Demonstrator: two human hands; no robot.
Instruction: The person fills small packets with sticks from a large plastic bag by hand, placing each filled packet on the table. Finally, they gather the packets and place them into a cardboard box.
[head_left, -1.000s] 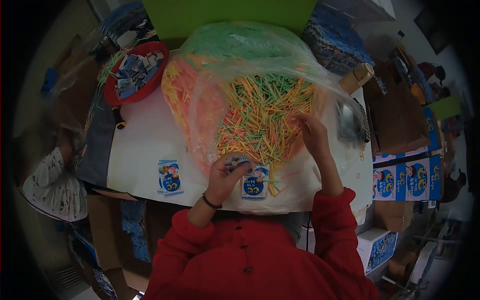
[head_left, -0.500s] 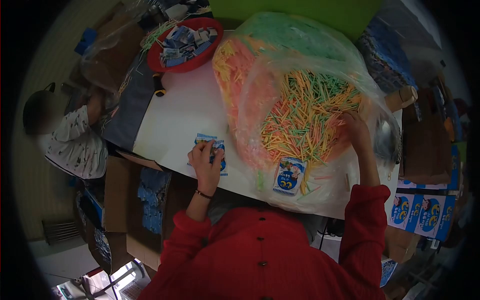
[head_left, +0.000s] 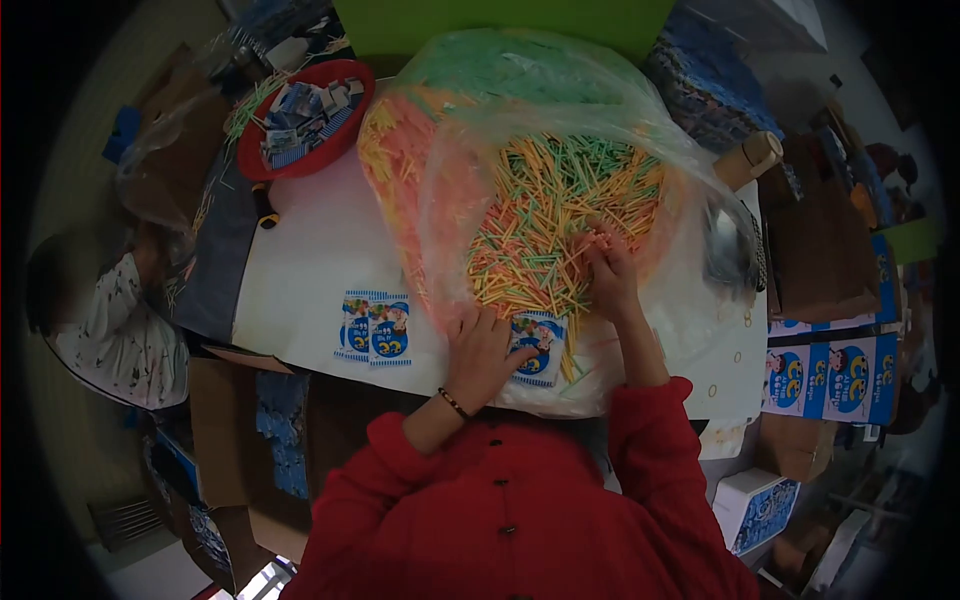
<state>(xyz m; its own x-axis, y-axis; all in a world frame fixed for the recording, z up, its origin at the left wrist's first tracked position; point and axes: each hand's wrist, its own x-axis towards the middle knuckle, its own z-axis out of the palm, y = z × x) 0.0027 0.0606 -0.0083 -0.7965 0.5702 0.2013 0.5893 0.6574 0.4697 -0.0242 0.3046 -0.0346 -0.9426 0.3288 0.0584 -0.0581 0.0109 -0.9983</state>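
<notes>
Sticks (head_left: pixel 545 230) could spill over the bench's near edge: my right hand (head_left: pixel 608 275) pinches some, left hand (head_left: pixel 487 352) lies flat, pinning a packet (head_left: pixel 537 345).

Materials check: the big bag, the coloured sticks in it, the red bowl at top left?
Big bag: thin clear plastic film, glossy; it wrinkles and the contents show through.
Coloured sticks: thin, straight, matte orange, green and yellow; paper or plastic, cannot tell which.
Red bowl: likely moulded plastic, with a smooth, even red rim.
Right hand is in the sticks; left hand rests on a printed packet.
</notes>
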